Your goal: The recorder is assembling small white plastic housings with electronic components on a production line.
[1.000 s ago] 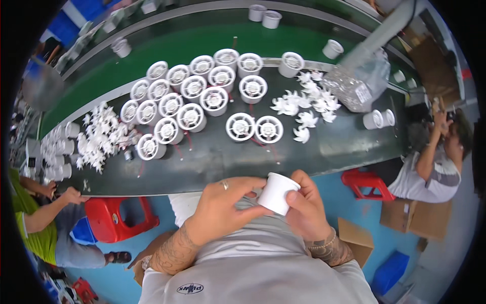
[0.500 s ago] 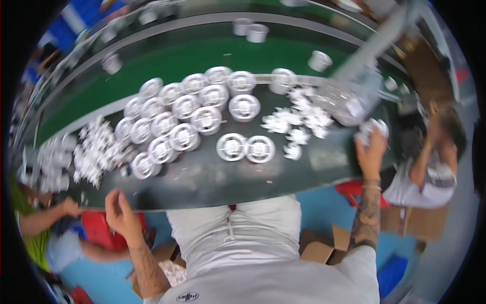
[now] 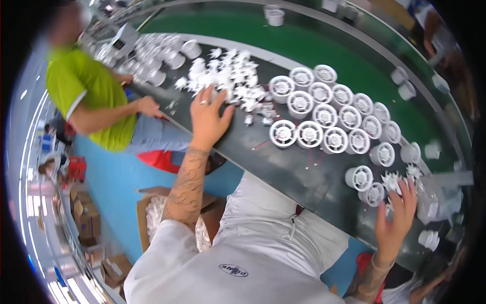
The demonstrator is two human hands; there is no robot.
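Observation:
My left hand (image 3: pixel 208 119) reaches over the dark tabletop with its fingers spread. Its fingertips are at the near edge of a heap of small white finned pieces, like fan blades (image 3: pixel 228 73), and whether they touch is hard to tell. My right hand (image 3: pixel 397 215), also with fingers apart and holding nothing visible, is over a smaller group of white finned pieces (image 3: pixel 391 181), partly covering them. Just left of it sit two white round housings with spoked faces (image 3: pixel 362 178). Between my hands stand several more such housings (image 3: pixel 324 116) in rows, some with thin red wires.
A person in a green shirt (image 3: pixel 93 96) works at the table on my left, near more white cups (image 3: pixel 157 76). Beyond runs a green conveyor (image 3: pixel 228 23) carrying white cups. A clear plastic bag (image 3: pixel 430 200) and a white stack (image 3: pixel 429 239) lie at right. Cardboard boxes (image 3: pixel 144 215) stand below.
The view has swung left. My left hand has risen from the table's front edge to the finned heap. My right hand has come away from the white piece at the far right.

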